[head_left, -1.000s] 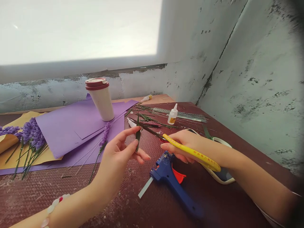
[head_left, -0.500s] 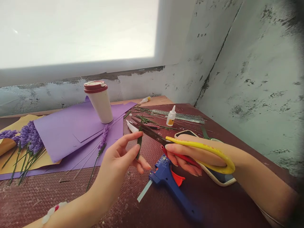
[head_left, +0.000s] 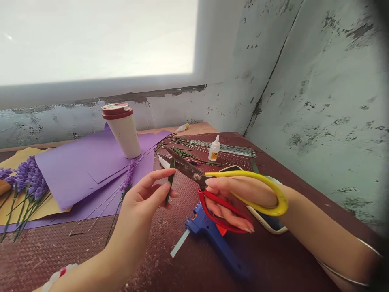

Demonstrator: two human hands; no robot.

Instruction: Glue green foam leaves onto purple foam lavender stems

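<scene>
Between the thumb and forefinger of my left hand (head_left: 148, 198) stands a narrow dark green leaf-like strip (head_left: 170, 182), pinched upright. My right hand (head_left: 234, 198) grips scissors (head_left: 194, 175) with one yellow and one red handle. Their dark blades are parted and point left, close to the strip's upper part; I cannot tell whether they touch it. Under my hands lies a blue glue gun (head_left: 209, 233) with a pale glue stick (head_left: 180, 243) poking out of its back. A purple flower stem (head_left: 127, 176) rests left of my left hand.
A lidded paper cup (head_left: 123, 134) stands on purple paper (head_left: 82, 166). Several purple flowers (head_left: 32, 176) lie on tan paper at left. A small glue bottle (head_left: 214, 149) stands before green wires (head_left: 225, 149). A phone (head_left: 273, 224) lies under my right forearm.
The scissors have opened wider, the red handle swinging down from the yellow one. Both hands now appear slightly farther left in view, as does the whole scene.
</scene>
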